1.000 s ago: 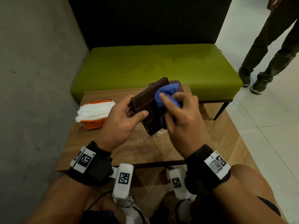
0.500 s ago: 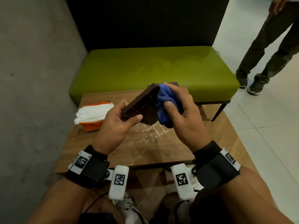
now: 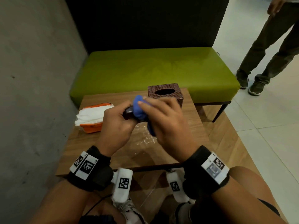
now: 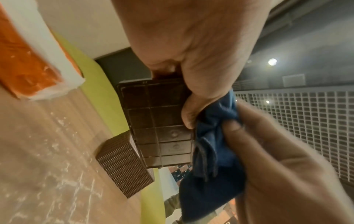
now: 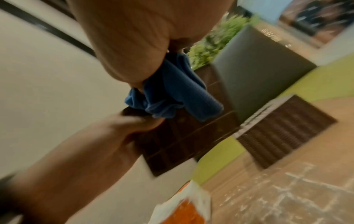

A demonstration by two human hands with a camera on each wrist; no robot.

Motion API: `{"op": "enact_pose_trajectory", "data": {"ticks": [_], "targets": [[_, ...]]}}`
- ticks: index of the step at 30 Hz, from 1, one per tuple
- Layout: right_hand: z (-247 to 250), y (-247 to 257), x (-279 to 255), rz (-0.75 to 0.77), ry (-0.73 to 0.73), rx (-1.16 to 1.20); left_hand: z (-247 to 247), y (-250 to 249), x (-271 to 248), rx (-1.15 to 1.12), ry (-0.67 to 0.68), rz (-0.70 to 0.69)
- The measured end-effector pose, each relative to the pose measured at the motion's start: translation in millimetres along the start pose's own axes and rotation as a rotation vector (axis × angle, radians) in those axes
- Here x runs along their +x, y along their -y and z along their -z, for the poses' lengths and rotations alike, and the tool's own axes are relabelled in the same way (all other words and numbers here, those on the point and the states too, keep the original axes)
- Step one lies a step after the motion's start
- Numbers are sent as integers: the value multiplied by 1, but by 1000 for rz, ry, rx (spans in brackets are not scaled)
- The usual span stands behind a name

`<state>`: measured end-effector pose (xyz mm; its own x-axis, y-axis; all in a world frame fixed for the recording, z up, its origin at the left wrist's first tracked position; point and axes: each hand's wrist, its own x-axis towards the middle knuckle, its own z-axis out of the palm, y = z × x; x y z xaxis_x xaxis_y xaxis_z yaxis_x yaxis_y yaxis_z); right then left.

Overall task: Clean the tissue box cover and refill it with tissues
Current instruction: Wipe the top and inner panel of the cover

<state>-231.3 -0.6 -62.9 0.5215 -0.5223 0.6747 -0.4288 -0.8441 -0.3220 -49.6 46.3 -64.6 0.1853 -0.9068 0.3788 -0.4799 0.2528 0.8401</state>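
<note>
My left hand (image 3: 117, 122) grips a dark brown ribbed base panel (image 4: 157, 121) by one edge, above the wooden table (image 3: 191, 126). My right hand (image 3: 163, 120) holds a bunched blue cloth (image 3: 140, 109) against the panel's other edge. In the head view the panel (image 3: 128, 112) is nearly edge-on and mostly hidden by both hands. The brown woven tissue box cover (image 3: 165, 92) stands upright at the table's far edge, its oval slot facing up. A pack of white tissues in orange wrap (image 3: 93, 117) lies at the table's left.
White crumbs and streaks (image 3: 145, 139) are scattered on the table under my hands. A green bench (image 3: 153, 70) stands behind the table, a grey wall (image 3: 32, 94) to the left. A standing person's legs (image 3: 267, 54) are at the far right on the tiled floor.
The panel has tipped from showing its ribbed face to lying almost edge-on. The cloth has slid up its edge. The box cover, hidden before, now shows behind my hands.
</note>
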Motion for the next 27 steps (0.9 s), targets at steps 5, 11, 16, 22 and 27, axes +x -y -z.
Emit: {"op": "enact_pose_trajectory", "data": {"ticks": [5,11,16,22,27], "targets": [[8,-22,-5,-272,-114,-28,-3,5,-2,-42,-94,102],[-5,-5,-13,-22,-1,-47,-8,8,-7,-124,-31,124],[9,-32,-10,-389,-216,197,-1,8,-8,-184,-114,173],[-3,-11,-10,-84,-117,16,-4,8,-1,-163,-109,159],[12,-38,-13,-212,-139,101,-4,6,-6,-217,-92,174]]}}
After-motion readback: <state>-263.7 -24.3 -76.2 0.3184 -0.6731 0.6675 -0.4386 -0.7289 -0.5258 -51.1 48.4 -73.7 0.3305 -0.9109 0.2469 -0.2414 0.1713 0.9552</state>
